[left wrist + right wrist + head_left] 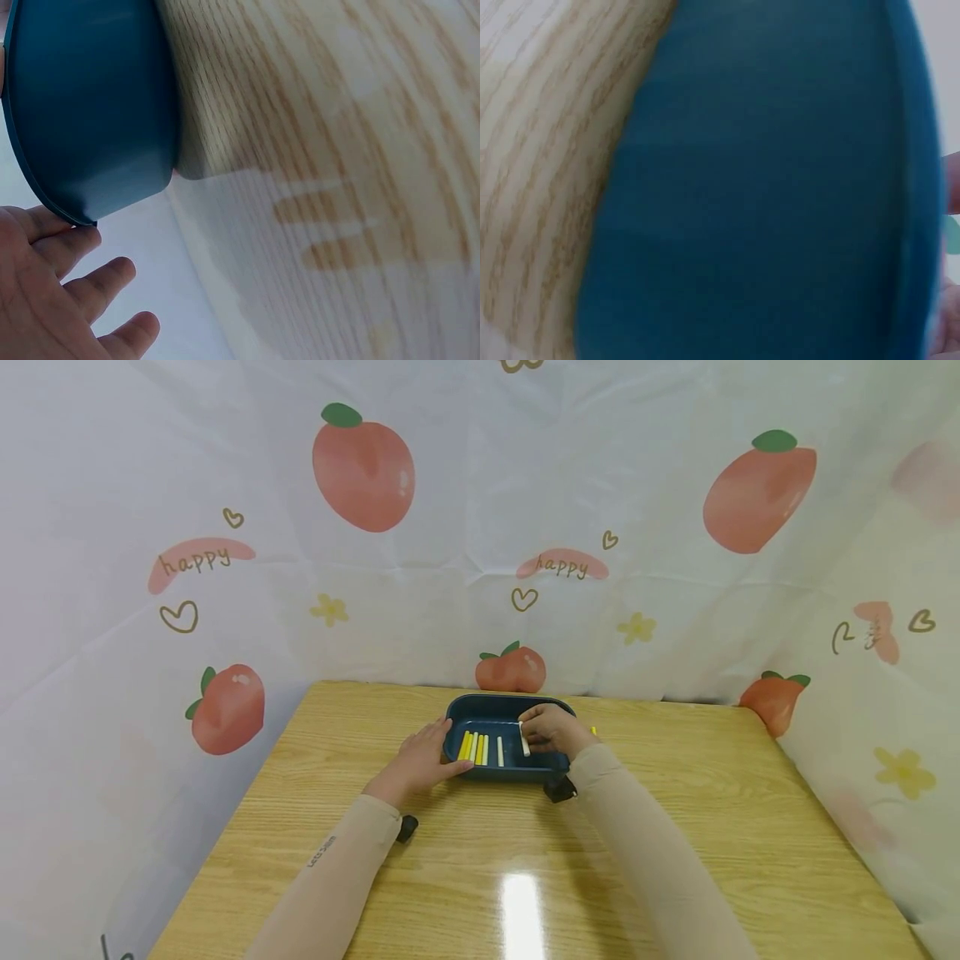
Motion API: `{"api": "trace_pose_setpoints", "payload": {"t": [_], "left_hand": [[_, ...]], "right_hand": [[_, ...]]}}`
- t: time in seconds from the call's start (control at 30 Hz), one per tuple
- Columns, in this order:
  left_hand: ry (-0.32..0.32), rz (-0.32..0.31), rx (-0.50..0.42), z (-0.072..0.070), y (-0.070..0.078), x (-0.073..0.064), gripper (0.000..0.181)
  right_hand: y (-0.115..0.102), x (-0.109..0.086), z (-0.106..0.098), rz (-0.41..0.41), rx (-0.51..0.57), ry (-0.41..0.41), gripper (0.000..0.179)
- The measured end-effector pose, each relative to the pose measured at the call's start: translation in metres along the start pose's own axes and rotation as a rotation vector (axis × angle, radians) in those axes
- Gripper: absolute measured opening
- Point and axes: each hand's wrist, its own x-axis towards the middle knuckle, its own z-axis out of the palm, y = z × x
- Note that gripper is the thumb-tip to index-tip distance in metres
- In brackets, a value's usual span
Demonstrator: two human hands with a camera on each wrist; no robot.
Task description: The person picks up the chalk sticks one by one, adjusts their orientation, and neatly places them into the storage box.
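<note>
A dark blue tray [510, 775] stands on the table, with several yellow and white chalk sticks lying side by side at its left end. A separate white chalk stick [500, 752] lies near the middle. My right hand [553, 728] reaches over the right part of the tray and pinches a white piece of chalk [526, 745], tilted inside it. My left hand [423, 756] holds the tray's left end, thumb at the front rim and fingers by the left rim. In the left wrist view, fingertips touch the tray's rim [34, 180]. The tray wall [757, 180] hides the chalk in the right wrist view.
The tray rests on a wood-grain table [465, 860]. A small yellow object [593, 730] shows just right of the tray, mostly hidden by my right hand. Behind the table hangs a white curtain [450, 527] printed with fruit. Black devices [558, 789] sit under both wrists.
</note>
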Motion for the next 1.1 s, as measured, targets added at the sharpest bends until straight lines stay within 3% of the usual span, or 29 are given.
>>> {"api": "trace_pose_setpoints", "payload": {"t": [0.37, 0.6, 1.1], "left_hand": [[0.008, -0.008, -0.004, 0.000, 0.002, -0.001, 0.098], [0.007, -0.009, -0.008, -0.001, 0.003, -0.002, 0.098], [0.003, -0.007, -0.015, -0.002, 0.003, -0.004, 0.099]], "right_hand": [[0.007, 0.007, 0.009, 0.033, -0.022, 0.046, 0.037], [0.007, 0.007, 0.011, 0.022, -0.002, 0.027, 0.033], [0.000, -0.008, -0.004, -0.023, -0.049, 0.008, 0.041]]}}
